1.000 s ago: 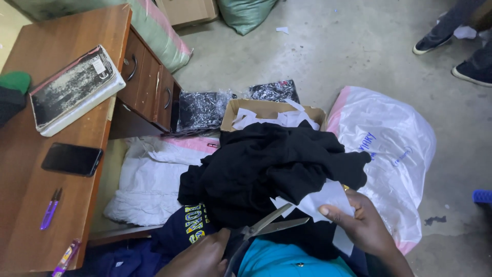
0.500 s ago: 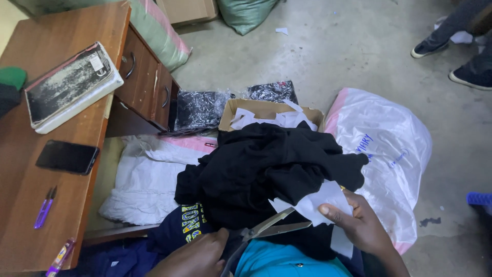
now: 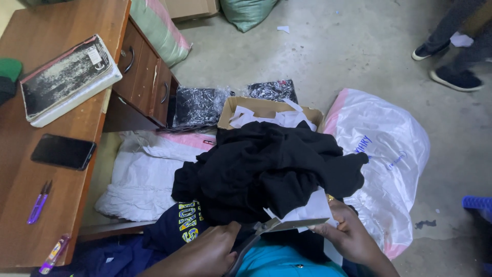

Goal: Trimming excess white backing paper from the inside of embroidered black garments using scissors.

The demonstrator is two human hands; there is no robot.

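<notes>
Compared with half a second before, the scissors [image 3: 277,230] had opened slightly wider at the blades, and the view had barely shifted; hands and cloth sat in nearly the same place. Left hand [image 3: 205,254] was closed around the scissor handles at the bottom edge of view, blades pointing right toward the white paper [image 3: 307,209]. Right hand [image 3: 351,238] pinched that paper, fingers together on its lower edge, just under the black garment [image 3: 266,169]. The garment lay bunched in a loose heap on the lap, matte black, folds deep, with one sleeve-like end trailing right onto the white plastic bag [image 3: 389,154]. Below it showed teal cloth [image 3: 287,261] and a navy shirt [image 3: 179,225] with yellow print. Left of the heap lay white fabric [image 3: 143,174]. Behind the heap stood an open cardboard box [image 3: 266,109] holding white scraps, touching the garment's far edge. The desk [image 3: 31,195] bounded the left side, carrying a phone [image 3: 62,152], a book [image 3: 66,79] and purple snips [image 3: 39,201]; its drawers faced the box. Bare concrete floor [image 3: 348,51] lay open beyond the box, and another person's shoes [image 3: 451,66] stood at the far right.
</notes>
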